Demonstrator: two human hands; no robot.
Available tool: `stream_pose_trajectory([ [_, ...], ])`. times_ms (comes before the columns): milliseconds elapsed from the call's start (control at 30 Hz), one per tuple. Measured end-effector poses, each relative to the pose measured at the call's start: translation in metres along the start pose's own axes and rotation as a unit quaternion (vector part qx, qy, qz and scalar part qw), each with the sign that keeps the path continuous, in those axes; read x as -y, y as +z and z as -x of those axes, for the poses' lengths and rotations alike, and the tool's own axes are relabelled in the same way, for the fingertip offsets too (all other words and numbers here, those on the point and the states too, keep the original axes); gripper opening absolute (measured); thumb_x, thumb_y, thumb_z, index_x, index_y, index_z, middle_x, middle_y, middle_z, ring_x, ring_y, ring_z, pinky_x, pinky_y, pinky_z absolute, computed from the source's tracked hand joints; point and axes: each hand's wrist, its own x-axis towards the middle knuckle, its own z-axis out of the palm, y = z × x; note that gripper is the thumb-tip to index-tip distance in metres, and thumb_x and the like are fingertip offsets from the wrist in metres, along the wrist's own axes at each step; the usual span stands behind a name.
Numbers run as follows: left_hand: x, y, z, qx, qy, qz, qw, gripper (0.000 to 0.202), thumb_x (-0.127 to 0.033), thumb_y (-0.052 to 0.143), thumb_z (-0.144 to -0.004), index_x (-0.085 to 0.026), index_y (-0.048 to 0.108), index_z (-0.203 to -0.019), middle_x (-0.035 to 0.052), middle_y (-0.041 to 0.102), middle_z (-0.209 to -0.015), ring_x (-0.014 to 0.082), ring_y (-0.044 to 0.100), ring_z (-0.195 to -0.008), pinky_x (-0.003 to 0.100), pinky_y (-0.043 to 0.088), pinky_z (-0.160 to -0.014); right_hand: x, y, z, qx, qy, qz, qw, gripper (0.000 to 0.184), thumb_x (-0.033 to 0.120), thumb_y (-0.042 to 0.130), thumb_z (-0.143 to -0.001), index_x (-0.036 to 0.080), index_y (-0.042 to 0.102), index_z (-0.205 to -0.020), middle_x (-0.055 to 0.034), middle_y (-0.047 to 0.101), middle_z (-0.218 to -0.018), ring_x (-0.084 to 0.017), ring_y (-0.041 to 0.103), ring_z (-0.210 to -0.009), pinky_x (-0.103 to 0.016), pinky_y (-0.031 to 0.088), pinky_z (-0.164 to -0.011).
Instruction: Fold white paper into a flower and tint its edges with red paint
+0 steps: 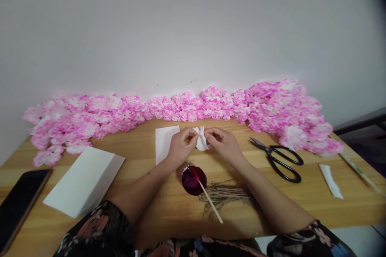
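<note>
Between my two hands is a small white paper flower (202,139), its crinkled petals gathered upward. My left hand (184,143) pinches its left edge with thumb and fingertips. From the other side, my right hand (222,143) pinches the right edge the same way. Just below them stands a small round cup of dark magenta liquid (193,182), with a thin wooden stick (212,204) leaning out of it. A white sheet of paper (164,142) lies flat behind my left hand and wrist.
Pink-and-white paper flowers (187,106) line the table's back edge. Black-handled scissors (279,158) and a white paper strip (331,181) lie right. Thin wire-like stems (227,196) rest beside the cup. At left are a white block (81,182) and a phone (22,204).
</note>
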Motion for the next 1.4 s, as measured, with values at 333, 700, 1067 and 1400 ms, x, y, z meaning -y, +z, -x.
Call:
stream_pose_trajectory([
  [333,-0.004,-0.0016,0.0009,0.03,0.016,-0.037,0.999,0.014,-0.026,0.056,-0.083,-0.016,0.06,-0.074,0.0005,0.064,-0.073,0.012,0.058,-0.069,0.022,0.043,-0.067,0.0036,0.0011,0.0059,0.005,-0.114,0.138,0.984,0.017,0.025,0.053,-0.087,0.02,0.069,-0.084,-0.0021,0.069,-0.077,-0.014,0.06,-0.066,-0.024,0.042,-0.061],
  [700,-0.0028,-0.0013,0.0013,0.037,0.005,-0.038,0.999,0.012,-0.02,0.052,-0.082,-0.016,0.059,-0.073,-0.0011,0.062,-0.069,0.0113,0.056,-0.066,0.021,0.041,-0.064,0.0007,0.0001,0.0053,0.006,-0.106,0.147,0.983,0.016,0.025,0.054,-0.088,0.02,0.069,-0.087,-0.0029,0.07,-0.08,-0.015,0.061,-0.066,-0.025,0.043,-0.061],
  [1067,-0.003,-0.0003,0.0015,0.034,0.004,-0.06,0.998,0.01,-0.017,0.054,-0.08,-0.016,0.062,-0.074,-0.0004,0.065,-0.071,0.0115,0.058,-0.067,0.021,0.042,-0.064,0.0028,0.0015,0.0077,-0.001,-0.159,0.2,0.967,0.018,0.023,0.052,-0.088,0.021,0.07,-0.087,-0.0032,0.069,-0.077,-0.015,0.06,-0.067,-0.025,0.042,-0.061],
  [1400,-0.0022,-0.0018,0.0007,0.039,0.001,-0.043,0.998,0.014,-0.021,0.053,-0.083,-0.016,0.064,-0.075,-0.0002,0.066,-0.073,0.0122,0.059,-0.069,0.021,0.043,-0.066,-0.0024,0.0019,0.0043,-0.011,-0.11,0.14,0.984,0.017,0.023,0.055,-0.085,0.02,0.071,-0.086,-0.0029,0.072,-0.083,-0.015,0.063,-0.068,-0.025,0.045,-0.06],
])
